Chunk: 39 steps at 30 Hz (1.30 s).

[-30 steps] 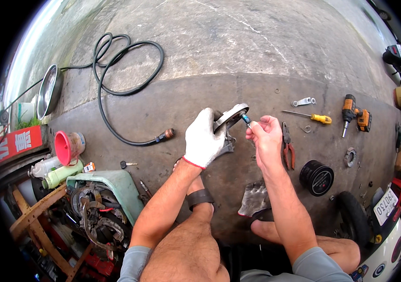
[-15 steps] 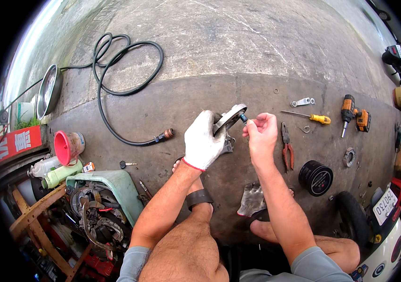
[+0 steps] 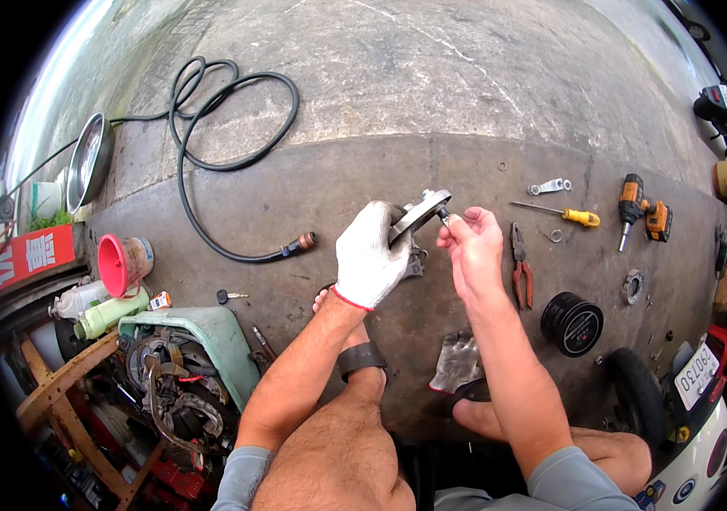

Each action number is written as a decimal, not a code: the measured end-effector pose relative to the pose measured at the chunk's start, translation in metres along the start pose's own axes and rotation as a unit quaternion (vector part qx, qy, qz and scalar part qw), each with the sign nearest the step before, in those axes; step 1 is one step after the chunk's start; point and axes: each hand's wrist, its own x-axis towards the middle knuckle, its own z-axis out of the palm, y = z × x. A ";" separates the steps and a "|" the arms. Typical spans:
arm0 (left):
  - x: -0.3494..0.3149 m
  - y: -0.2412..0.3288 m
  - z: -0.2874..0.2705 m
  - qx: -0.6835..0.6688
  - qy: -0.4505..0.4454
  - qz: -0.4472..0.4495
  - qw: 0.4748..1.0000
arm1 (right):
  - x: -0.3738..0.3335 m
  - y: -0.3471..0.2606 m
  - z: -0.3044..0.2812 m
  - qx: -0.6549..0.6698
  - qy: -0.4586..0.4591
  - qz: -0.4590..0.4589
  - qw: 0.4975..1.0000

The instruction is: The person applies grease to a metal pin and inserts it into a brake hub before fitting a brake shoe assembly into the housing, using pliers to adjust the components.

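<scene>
In a white knit glove, my left hand point(image 3: 367, 255) is closed round a round, flat-edged metal part point(image 3: 423, 215), held tilted above the floor. Bare and closed, my right hand point(image 3: 474, 247) pinches a small dark bolt-like piece point(image 3: 443, 216) between thumb and fingertips, right at the rim of the metal part. Whether the piece sits inside the part cannot be made out. Just below shows another grey metal piece point(image 3: 415, 263), partly hidden by the glove. A dirty grey work glove point(image 3: 459, 362) lies on the floor by my right forearm.
On the right lie pliers point(image 3: 522, 268), a yellow-handled screwdriver point(image 3: 580, 216), a cordless impact driver point(image 3: 636, 200), a metal wrench-like piece point(image 3: 550, 186), a black round can point(image 3: 572, 324) and a metal ring point(image 3: 633, 287). At left are a coiled air hose point(image 3: 235, 162), a red funnel point(image 3: 114, 266) and a green bin point(image 3: 223, 332).
The metal part has turned slightly in my left hand. Less of the small dark piece shows between the rim and my right fingertips, and the right fingers have shifted a little.
</scene>
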 end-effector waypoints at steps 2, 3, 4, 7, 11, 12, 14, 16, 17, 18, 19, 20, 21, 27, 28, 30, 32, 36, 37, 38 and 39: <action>-0.002 -0.001 -0.002 0.005 -0.007 -0.009 1.000 | -0.002 -0.011 0.004 0.090 0.014 0.111 0.990; -0.001 0.000 -0.001 0.004 -0.006 -0.009 1.000 | -0.001 -0.013 0.003 0.094 0.012 0.114 0.989; -0.001 0.001 0.000 0.003 -0.005 -0.008 1.000 | 0.000 -0.011 0.003 0.045 0.007 0.063 0.997; 0.000 0.004 0.002 0.000 -0.001 -0.015 1.000 | -0.001 -0.002 0.003 -0.102 0.000 -0.082 0.991; 0.000 0.005 0.003 0.000 0.002 -0.018 1.000 | -0.002 0.003 -0.001 -0.122 -0.001 -0.111 0.986; 0.000 0.004 0.002 0.002 0.001 -0.019 1.000 | -0.002 0.001 0.000 -0.086 -0.004 -0.084 0.993; -0.002 0.001 0.000 0.007 -0.001 -0.021 1.000 | -0.002 -0.008 -0.002 0.042 0.000 0.047 0.998; -0.002 0.002 0.001 0.003 -0.001 -0.025 1.000 | -0.003 -0.014 -0.002 0.106 0.004 0.118 0.987; -0.002 0.002 0.001 0.002 0.000 -0.027 1.000 | -0.003 -0.009 -0.001 0.034 0.002 0.047 0.998; -0.002 0.002 0.002 0.002 0.000 -0.027 1.000 | -0.004 -0.005 -0.001 -0.047 0.002 -0.028 0.999; -0.001 0.003 0.003 0.003 -0.001 -0.027 1.000 | -0.006 -0.002 -0.001 -0.127 0.001 -0.102 0.987; -0.001 0.003 0.004 0.003 -0.001 -0.026 1.000 | -0.006 0.001 -0.002 -0.206 0.000 -0.176 0.963; -0.001 0.003 0.004 0.002 -0.001 -0.027 1.000 | -0.006 0.003 -0.002 -0.245 0.000 -0.222 0.944; -0.002 -0.001 0.002 0.005 0.000 -0.027 1.000 | -0.001 -0.011 -0.012 0.093 -0.008 0.109 0.990; -0.003 0.000 0.003 0.001 0.004 -0.035 0.999 | -0.001 -0.012 -0.015 0.121 -0.011 0.140 0.983; -0.003 -0.003 0.002 0.002 0.022 -0.045 0.999 | -0.006 -0.014 -0.020 0.102 -0.018 0.132 0.986; -0.001 -0.010 -0.003 0.011 0.051 -0.049 0.997 | -0.013 -0.019 -0.023 0.057 -0.017 0.101 0.993; 0.005 -0.022 -0.012 -0.039 0.010 -0.145 0.989 | -0.023 -0.027 -0.035 0.023 -0.028 0.039 0.999; 0.004 -0.024 -0.013 -0.058 0.010 -0.161 0.985 | -0.026 -0.029 -0.036 0.019 -0.026 0.027 0.999; 0.003 -0.026 -0.014 -0.077 0.011 -0.177 0.981 | -0.025 -0.031 -0.037 0.016 -0.031 0.009 0.999; 0.001 -0.028 -0.013 -0.098 0.011 -0.194 0.976 | -0.025 -0.032 -0.040 0.012 -0.035 -0.011 0.999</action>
